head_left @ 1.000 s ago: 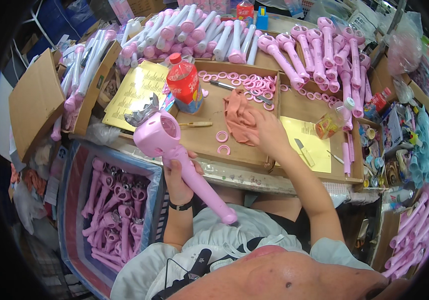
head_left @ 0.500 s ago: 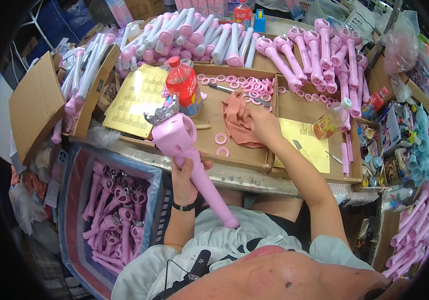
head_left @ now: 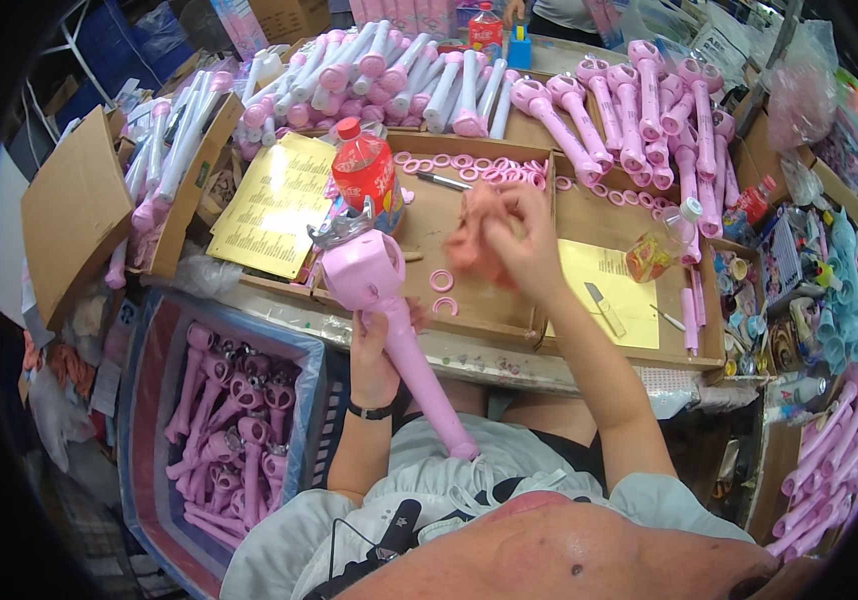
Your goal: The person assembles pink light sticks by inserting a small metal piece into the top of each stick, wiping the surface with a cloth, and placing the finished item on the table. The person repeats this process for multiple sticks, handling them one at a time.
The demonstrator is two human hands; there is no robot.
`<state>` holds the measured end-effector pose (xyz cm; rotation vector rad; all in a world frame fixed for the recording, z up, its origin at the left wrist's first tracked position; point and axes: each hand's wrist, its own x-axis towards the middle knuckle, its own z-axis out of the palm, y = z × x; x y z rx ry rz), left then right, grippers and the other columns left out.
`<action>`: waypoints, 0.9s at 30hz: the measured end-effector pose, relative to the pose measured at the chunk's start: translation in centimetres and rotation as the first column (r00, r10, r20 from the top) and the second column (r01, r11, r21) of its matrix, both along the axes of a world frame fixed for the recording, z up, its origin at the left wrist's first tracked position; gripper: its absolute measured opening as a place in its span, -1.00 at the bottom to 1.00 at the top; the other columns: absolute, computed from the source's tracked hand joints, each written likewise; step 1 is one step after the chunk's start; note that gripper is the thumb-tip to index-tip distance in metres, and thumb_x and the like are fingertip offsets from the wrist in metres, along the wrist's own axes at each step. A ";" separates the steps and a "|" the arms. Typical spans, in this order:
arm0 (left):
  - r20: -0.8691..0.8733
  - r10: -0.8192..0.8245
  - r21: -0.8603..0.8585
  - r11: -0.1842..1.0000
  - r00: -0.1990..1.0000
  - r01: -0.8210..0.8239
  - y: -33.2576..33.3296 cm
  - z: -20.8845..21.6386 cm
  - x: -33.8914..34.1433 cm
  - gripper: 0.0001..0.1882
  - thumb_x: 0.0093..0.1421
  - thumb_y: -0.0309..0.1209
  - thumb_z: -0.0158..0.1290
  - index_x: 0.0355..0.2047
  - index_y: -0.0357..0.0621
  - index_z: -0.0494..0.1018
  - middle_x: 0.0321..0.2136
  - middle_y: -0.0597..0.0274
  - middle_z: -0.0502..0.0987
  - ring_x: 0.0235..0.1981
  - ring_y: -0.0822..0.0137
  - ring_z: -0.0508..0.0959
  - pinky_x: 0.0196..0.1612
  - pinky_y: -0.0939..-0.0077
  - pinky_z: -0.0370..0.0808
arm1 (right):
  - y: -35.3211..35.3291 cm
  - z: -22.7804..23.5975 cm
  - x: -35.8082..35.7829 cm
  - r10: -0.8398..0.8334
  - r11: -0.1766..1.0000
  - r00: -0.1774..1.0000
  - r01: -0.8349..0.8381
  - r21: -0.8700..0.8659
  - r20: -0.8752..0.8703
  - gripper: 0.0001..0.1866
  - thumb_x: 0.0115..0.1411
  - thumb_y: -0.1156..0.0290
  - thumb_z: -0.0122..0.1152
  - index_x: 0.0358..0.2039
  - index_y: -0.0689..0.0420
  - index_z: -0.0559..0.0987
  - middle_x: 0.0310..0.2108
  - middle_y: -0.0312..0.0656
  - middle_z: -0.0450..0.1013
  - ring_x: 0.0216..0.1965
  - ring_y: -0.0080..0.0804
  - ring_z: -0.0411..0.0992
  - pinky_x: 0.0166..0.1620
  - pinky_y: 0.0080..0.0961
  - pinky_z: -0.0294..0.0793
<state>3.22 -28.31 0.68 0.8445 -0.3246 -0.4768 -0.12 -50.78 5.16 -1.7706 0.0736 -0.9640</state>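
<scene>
My left hand point(head_left: 375, 362) is wrapped round the handle of a pink toy wand point(head_left: 412, 372). The wand leans with its wide hollow head up and left, and its lower end rests near my lap. A silver crown-shaped piece point(head_left: 341, 226) sits on top of the head. Over the cardboard tray point(head_left: 494, 312), my right hand point(head_left: 527, 243) pinches a salmon-coloured cloth point(head_left: 476, 232), lifted and partly blurred. Pink rings point(head_left: 441, 281) lie in the tray near the wand, with more along its far side.
A blue-lined basket point(head_left: 311, 345) of pink wands stands at my left. White-and-pink wands point(head_left: 439, 98) and pink wands point(head_left: 639, 120) are piled at the back. A red-labelled bottle point(head_left: 364, 170), yellow sheets point(head_left: 284, 195) and a utility knife point(head_left: 605, 308) lie about. Another person point(head_left: 564, 14) stands beyond the table.
My right hand has lifted the cloth off the tray, uncovering the knife on the yellow sheet. The wand in my left hand has shifted slightly right. Another person's hand has appeared at the back.
</scene>
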 end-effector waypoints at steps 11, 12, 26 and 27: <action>-0.060 -0.179 -0.132 0.977 0.982 0.170 0.1 1.5 -1.9 -0.35 0.20 -0.07 -0.03 0.11 -0.33 0.12 -0.01 0.07 0.35 0.00 0.25 0.40 0.04 0.41 0.38 | 13.7 -4.5 -3.4 0.342 0.807 0.936 -0.244 0.538 -0.088 -0.29 -0.13 0.53 0.30 0.02 0.22 0.13 -0.06 -0.02 0.20 0.04 -0.19 0.26 0.03 -0.28 0.32; -0.009 -0.137 -0.051 0.989 0.990 0.137 0.1 1.5 -1.8 -0.36 0.19 -0.11 0.00 0.10 -0.32 0.13 -0.02 0.08 0.35 -0.01 0.26 0.41 0.04 0.41 0.38 | 13.1 -4.5 -3.1 0.379 0.833 0.894 -0.215 0.510 -0.241 -0.19 -0.19 0.51 0.35 0.06 0.25 0.09 -0.04 -0.05 0.22 0.05 -0.23 0.26 0.04 -0.33 0.33; 0.192 0.075 -0.019 0.997 0.979 -0.072 1.3 1.4 -1.0 -0.23 -0.08 -0.24 0.29 0.09 -0.22 0.19 0.00 0.18 0.35 0.01 0.25 0.38 0.05 0.39 0.33 | 13.4 -2.3 -4.4 0.106 0.976 0.926 -0.167 -0.139 -0.363 -0.41 -0.14 0.32 0.34 -0.11 0.21 0.29 -0.36 0.07 0.46 -0.28 0.02 0.46 -0.27 -0.24 0.44; 0.233 0.142 -0.076 0.989 0.962 -0.127 1.3 1.3 -0.8 -0.16 -0.09 -0.16 0.28 0.13 -0.21 0.13 0.06 0.12 0.27 0.07 0.21 0.31 0.11 0.31 0.23 | 13.3 -2.5 -4.6 0.107 0.967 0.914 -0.187 -0.174 -0.392 -0.44 -0.13 0.33 0.33 -0.13 0.21 0.31 -0.38 0.05 0.46 -0.30 0.00 0.46 -0.29 -0.23 0.44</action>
